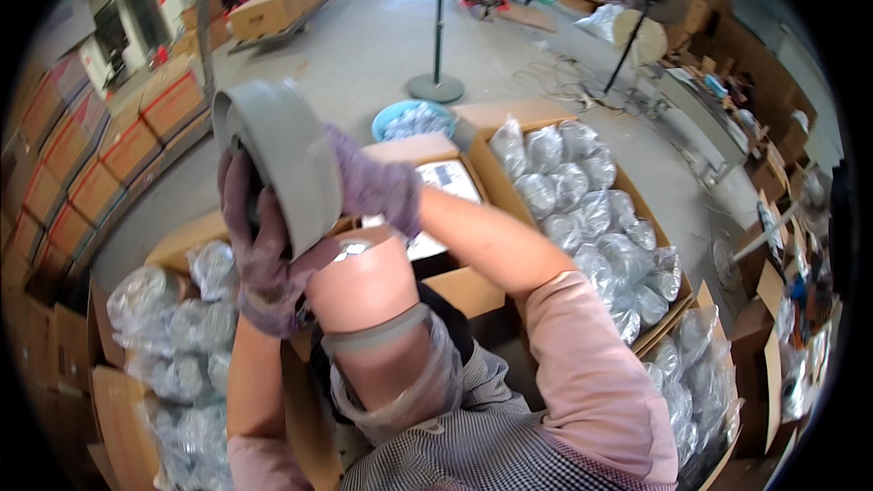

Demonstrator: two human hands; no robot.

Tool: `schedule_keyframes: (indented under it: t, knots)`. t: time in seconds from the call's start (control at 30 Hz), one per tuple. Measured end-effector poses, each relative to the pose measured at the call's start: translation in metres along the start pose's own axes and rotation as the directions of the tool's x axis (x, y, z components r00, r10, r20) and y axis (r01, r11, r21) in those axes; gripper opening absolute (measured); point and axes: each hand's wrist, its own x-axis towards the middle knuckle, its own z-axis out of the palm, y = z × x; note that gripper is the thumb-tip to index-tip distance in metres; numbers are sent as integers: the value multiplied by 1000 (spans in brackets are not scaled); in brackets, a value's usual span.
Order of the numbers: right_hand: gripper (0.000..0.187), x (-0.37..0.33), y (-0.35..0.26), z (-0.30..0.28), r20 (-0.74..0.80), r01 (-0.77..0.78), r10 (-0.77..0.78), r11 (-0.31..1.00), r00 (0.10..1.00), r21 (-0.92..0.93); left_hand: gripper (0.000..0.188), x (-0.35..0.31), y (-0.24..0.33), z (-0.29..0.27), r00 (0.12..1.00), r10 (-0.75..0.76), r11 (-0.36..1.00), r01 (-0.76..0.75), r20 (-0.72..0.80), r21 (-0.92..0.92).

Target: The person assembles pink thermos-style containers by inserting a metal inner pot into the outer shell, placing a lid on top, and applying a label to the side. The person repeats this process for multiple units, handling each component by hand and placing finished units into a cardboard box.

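Both of my gloved hands hold a grey round ring-shaped plastic part [286, 159] raised in front of me. My left hand [259, 255], in a purple glove, grips its lower left side. My right hand [377, 186], also in a purple glove, wraps over its right rim. Below it, resting against my lap, stands a pink-tan rounded part [368, 295] with a grey band, half inside a clear plastic bag [405, 391].
An open cardboard box [659, 218] of bagged parts sits to my right, and another box [168, 327] of bagged parts to my left. A carton [450, 182] lies straight ahead. A blue basin [409, 118] and two pedestal fans [436, 82] stand beyond on the concrete floor.
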Motion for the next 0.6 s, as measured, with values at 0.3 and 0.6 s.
schedule_keyframes:
  t: [0.3,0.6]
  knots:
    - [50,-22,-21,-47,389,-696,633,718,669,28,41,-28,-14,-38,715,-676,639,690,181,-340]
    - [63,-98,17,-40,196,-746,777,451,599,490,44,-47,-29,-13,717,-465,556,693,519,-459]
